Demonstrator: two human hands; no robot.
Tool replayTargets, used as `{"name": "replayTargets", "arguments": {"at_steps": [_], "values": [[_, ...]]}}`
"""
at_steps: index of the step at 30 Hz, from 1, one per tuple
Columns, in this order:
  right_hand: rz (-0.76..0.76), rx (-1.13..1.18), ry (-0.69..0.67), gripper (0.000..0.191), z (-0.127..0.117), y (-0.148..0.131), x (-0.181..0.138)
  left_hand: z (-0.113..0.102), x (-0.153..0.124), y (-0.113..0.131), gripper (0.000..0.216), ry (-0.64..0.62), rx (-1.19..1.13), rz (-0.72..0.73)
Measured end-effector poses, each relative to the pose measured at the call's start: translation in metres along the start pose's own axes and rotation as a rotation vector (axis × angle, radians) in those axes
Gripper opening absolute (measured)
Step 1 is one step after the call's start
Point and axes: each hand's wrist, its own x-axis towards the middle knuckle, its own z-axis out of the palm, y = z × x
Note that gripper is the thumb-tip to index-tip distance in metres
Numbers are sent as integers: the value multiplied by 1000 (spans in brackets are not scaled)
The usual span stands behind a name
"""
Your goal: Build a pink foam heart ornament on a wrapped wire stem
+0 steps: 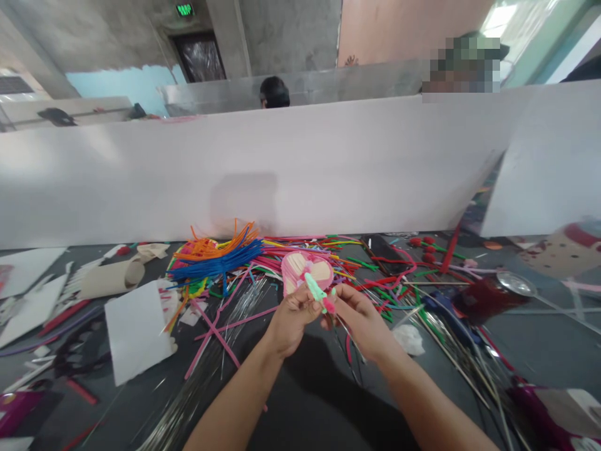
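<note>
A white partition (328, 169) stands behind a dark, cluttered table (300, 432), with a red can (488, 299) at right (its contents are hidden). Near a pink heart-shaped piece (290, 266), the left hand (288, 322) pinches a mint-green fuzzy piece (315, 287), the right hand (361, 322) its pink tuft (330, 305). This looks like joining or shaping, calling for a steady left hold and fine right-hand fingerwork.

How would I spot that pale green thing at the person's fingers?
Find the long white partition behind the dark, cluttered table. Below its middle, the bare left hand and right hand meet in front of a pink, heart-shaped object. Between them, the pale green, pointed piece stands out by its colour beside a bright pink tuft.
</note>
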Motion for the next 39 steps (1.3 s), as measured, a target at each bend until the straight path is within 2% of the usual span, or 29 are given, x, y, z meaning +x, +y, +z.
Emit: {"name": "replayTargets", "arguments": {"at_steps": [2, 4, 7, 11, 14, 16, 18, 20, 23, 26, 29, 35, 39], "values": [[80, 58, -37, 34, 2, 4, 1, -2, 0, -2, 31, -16, -29, -45], [58, 50, -41, 34, 4, 8, 1, -2, 1, -2, 31, -21, -64, -85], [-154, -101, 44, 27, 7, 11, -2, 1, 0, 2, 29, 6, -106, -76], [-528, -636, 202, 12, 5, 10, -9, 4, -1, 9, 26, 87, -71, -12], [-777, -967, 246, 6, 2, 9, -12, 4, -2, 12, 27, 131, 18, 5], [-866, -1034, 239, 6, 2, 8, -13, 3, -3, 12, 27, 145, 52, 7], [-880, -1034, 226, 6, 2, 7, -14, 1, -3, 12, 24, 156, 60, 12], [-805, -967, 224, 4, 4, 7, -15, -1, -3, 12, 23, 170, 65, 30], [-552, -700, 202, 8, 7, 4, -15, -2, -2, 12, 23, 171, 80, 55], [-318, -345, 105, 19, 7, 1, -12, 0, -2, 14, 24, 125, 103, 82], [-150, -130, 20, 25, 6, -2, -6, 3, -3, 18, 27, 109, 141, 114], [93, 49, -39, 30, 0, 6, 0, 0, -4, 20, 22, 48, 236, 186], [119, 60, -30, 34, 0, 8, 3, -4, -3, 17, 21, 29, 249, 209]]}}
